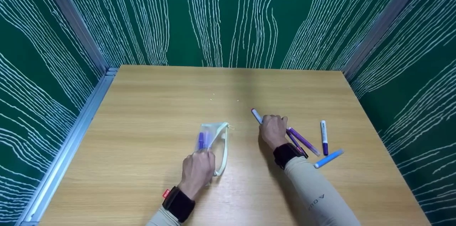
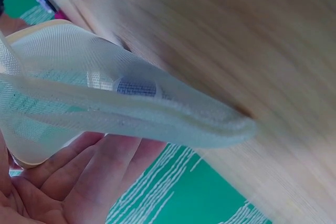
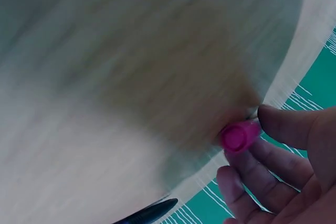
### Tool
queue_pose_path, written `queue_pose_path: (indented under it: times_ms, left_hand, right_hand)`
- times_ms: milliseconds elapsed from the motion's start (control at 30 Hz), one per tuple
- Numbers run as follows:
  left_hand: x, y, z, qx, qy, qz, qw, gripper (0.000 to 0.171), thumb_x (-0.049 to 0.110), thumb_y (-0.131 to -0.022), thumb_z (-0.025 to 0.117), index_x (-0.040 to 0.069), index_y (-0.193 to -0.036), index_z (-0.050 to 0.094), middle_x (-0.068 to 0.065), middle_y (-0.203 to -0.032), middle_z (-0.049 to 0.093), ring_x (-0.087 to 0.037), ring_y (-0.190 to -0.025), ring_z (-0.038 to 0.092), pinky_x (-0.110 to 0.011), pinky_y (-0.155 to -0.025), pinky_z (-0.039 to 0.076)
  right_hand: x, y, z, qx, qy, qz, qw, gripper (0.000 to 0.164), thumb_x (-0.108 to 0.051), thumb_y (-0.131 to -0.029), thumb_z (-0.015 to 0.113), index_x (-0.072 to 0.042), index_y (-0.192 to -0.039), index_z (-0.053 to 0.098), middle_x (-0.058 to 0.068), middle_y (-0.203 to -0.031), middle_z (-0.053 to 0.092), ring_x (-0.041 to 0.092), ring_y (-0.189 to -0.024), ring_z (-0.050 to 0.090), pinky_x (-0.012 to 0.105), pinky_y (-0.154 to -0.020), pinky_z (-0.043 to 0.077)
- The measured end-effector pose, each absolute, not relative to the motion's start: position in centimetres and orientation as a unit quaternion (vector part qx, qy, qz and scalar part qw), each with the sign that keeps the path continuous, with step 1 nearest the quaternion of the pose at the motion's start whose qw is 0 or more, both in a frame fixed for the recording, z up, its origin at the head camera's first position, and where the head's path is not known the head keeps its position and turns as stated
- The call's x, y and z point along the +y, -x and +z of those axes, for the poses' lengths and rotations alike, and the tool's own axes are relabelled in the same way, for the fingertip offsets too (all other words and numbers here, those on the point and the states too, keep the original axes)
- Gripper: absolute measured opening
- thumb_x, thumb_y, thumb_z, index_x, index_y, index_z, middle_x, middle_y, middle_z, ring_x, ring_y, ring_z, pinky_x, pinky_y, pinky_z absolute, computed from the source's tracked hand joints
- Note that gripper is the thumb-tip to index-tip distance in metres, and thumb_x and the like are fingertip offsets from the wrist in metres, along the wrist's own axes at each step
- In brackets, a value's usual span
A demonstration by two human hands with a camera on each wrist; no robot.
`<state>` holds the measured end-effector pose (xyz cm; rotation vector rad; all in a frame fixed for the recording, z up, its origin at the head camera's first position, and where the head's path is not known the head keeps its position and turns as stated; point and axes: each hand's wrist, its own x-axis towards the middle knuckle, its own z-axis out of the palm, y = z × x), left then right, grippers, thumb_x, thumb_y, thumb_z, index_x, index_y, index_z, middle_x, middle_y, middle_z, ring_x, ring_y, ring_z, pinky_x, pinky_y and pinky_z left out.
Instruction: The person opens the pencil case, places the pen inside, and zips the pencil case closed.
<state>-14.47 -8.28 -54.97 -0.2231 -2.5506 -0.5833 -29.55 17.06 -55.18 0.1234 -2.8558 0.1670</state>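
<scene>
My left hand (image 1: 198, 169) grips the lower side of a pale see-through mesh zip pouch (image 1: 226, 147), whose mouth gapes toward the right. Inside the pouch shows a purple-capped marker (image 1: 201, 140). In the left wrist view, fingers (image 2: 97, 174) lie under the mesh pouch (image 2: 173, 114). Right of the pouch, my right hand (image 1: 273, 129) pinches a white marker (image 1: 256, 115) between thumb and fingers. The right wrist view shows that marker's pink end (image 3: 237, 137) at the fingertips, close over the tabletop.
Beside the right wrist lie a purple marker (image 1: 303, 141) and a dark slim pen (image 1: 295, 139). Farther right are a white marker with a purple cap (image 1: 324, 137) and a blue marker (image 1: 328, 158). Green white-streaked walls (image 1: 228, 15) enclose the wooden table (image 1: 160, 90).
</scene>
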Motion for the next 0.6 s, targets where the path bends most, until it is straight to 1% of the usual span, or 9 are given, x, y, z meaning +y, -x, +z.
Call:
queue_pose_path:
  times_ms: [167, 300, 533, 567, 600]
  left_hand:
    - [-8.3, 14.5, -54.9, -0.94, 0.081, -0.216, 0.25, 0.04, 0.015, -0.093, 0.048, 0.022, -0.055, 0.037, 0.006, -0.046, 0.039, -0.01, -0.035, 0.04, -0.023, -0.033, 0.033]
    - [-8.3, 14.4, -54.9, -0.939, 0.082, -0.214, 0.255, 0.039, 0.015, -0.092, 0.048, 0.022, -0.055, 0.037, 0.005, -0.045, 0.04, -0.011, -0.035, 0.041, -0.025, -0.033, 0.034]
    - [-8.3, 14.4, -54.9, -0.939, 0.077, -0.219, 0.256, 0.039, 0.014, -0.091, 0.052, 0.021, -0.056, 0.038, 0.005, -0.047, 0.04, -0.011, -0.036, 0.04, -0.025, -0.033, 0.034]
    - [-8.3, 14.4, -54.9, -0.939, 0.076, -0.219, 0.254, 0.039, 0.014, -0.091, 0.053, 0.021, -0.056, 0.038, 0.005, -0.047, 0.04, -0.011, -0.037, 0.04, -0.026, -0.034, 0.034]
    - [-8.3, 14.4, -54.9, -0.94, 0.073, -0.22, 0.251, 0.039, 0.014, -0.091, 0.053, 0.021, -0.056, 0.038, 0.005, -0.048, 0.04, -0.01, -0.037, 0.04, -0.026, -0.034, 0.034]
  right_hand:
    - [16.8, 29.4, -55.1, -0.989, -0.037, 0.078, 0.12, 0.017, -0.007, -0.076, 0.064, -0.009, -0.061, 0.056, 0.01, -0.061, 0.059, 0.033, -0.061, 0.061, 0.045, -0.064, 0.035]
    - [16.7, 29.2, -55.0, -0.988, -0.033, 0.108, 0.109, 0.016, -0.003, -0.078, 0.06, -0.008, -0.063, 0.055, 0.009, -0.061, 0.058, 0.031, -0.061, 0.059, 0.044, -0.063, 0.034]
    - [16.3, 28.6, -54.0, -0.977, -0.024, 0.171, 0.124, 0.015, -0.006, -0.075, 0.063, -0.008, -0.062, 0.057, 0.008, -0.062, 0.06, 0.033, -0.061, 0.059, 0.046, -0.064, 0.037]
    - [16.3, 28.4, -53.8, -0.975, -0.025, 0.18, 0.128, 0.014, -0.007, -0.076, 0.064, -0.008, -0.063, 0.059, 0.008, -0.062, 0.061, 0.033, -0.06, 0.059, 0.047, -0.064, 0.038]
    - [16.2, 28.3, -53.6, -0.972, -0.022, 0.194, 0.13, 0.015, -0.009, -0.078, 0.065, -0.007, -0.064, 0.061, 0.008, -0.063, 0.062, 0.032, -0.06, 0.058, 0.047, -0.063, 0.039]
